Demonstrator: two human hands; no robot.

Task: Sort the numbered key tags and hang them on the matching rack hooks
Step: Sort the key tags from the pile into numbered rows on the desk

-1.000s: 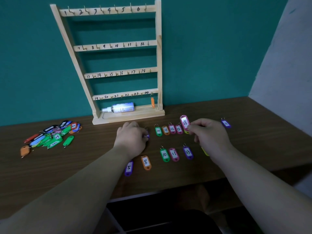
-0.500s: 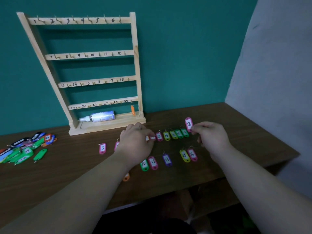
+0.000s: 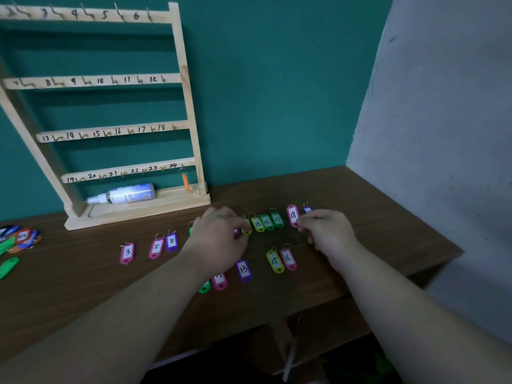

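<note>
Pink tag 18 (image 3: 293, 215) — pinched by the right hand (image 3: 329, 231), centre frame.
Left hand (image 3: 219, 236) curls over the tag row (image 3: 266, 221) — its hold hidden.

The rack (image 3: 191, 112) stands on the table (image 3: 374, 217) at eleven o'clock; a bottle (image 3: 124, 194) lies on its base and one tag (image 3: 185, 182) hangs at its lowest rail's right end. A heap of tags (image 3: 16, 239) lies at nine o'clock, two rows of tags (image 3: 267, 221) at twelve.

I had open table (image 3: 374, 225) at three o'clock of the tags (image 3: 266, 221); the rack (image 3: 138, 209) stood at ten o'clock, and the wall (image 3: 443, 134) shut off two o'clock.
</note>
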